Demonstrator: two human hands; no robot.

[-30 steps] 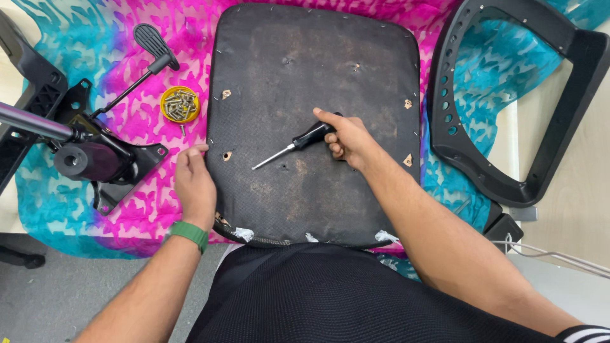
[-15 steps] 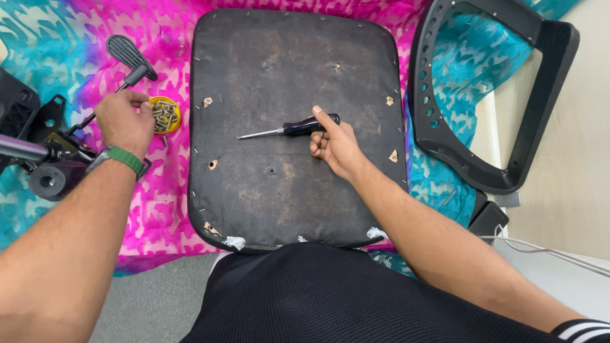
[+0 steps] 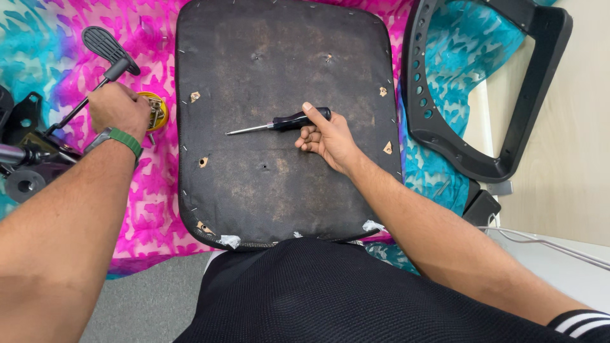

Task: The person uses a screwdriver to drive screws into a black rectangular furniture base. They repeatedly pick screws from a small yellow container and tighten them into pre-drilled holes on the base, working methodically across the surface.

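Gripping a screwdriver (image 3: pixel 279 123) on the seat base (image 3: pixel 286 82), right hand (image 3: pixel 327 136); left hand (image 3: pixel 117 109) closed over yellow tin (image 3: pixel 156 109).

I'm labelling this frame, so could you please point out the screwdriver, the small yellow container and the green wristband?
screwdriver (image 3: pixel 298 120): head view, on its black handle by the right hand.
small yellow container (image 3: pixel 159 108): head view, on its rim beside the left hand.
green wristband (image 3: pixel 122 138): head view, on the band at the left wrist.

open seat underside (image 3: pixel 279 76), lever (image 3: pixel 105 51) crowding left, black frame (image 3: pixel 445 82) right
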